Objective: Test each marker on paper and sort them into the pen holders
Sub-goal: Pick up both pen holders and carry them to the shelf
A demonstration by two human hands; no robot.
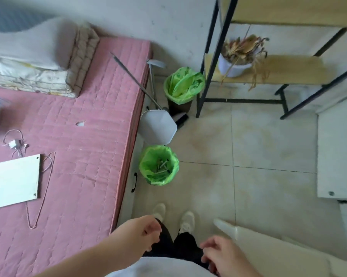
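Both hands sit at the bottom of the frame, empty. Left hand (142, 234), lower centre, hangs with fingers loosely curled and grasps nothing; right hand (218, 254), lower right, is likewise relaxed and unloaded. Judged from this, the person is standing and between steps, not handling any marker.

Below the hands, two white shoes (186, 220) stand on the tiled floor (268, 148), beside the edge of the pink mattress (88, 136) that fills the left half of the frame.

On the mattress at left lies a white board (12, 180) with a pink cord (40, 192) looped from it, flat, probably the writing surface.

Mid-frame, a green-lined bin (158, 166) stands just beside the mattress edge; thin stick-like items lie inside, possibly discarded markers, too small to confirm. Beyond it, a dustpan (158, 126), then a second green-lined bin (183, 86).

Upper right, a potted dry plant (240, 56) rests on a shelf (288, 70).

No markers or pen holders can be identified; a blurred object at the left edge cannot be told.
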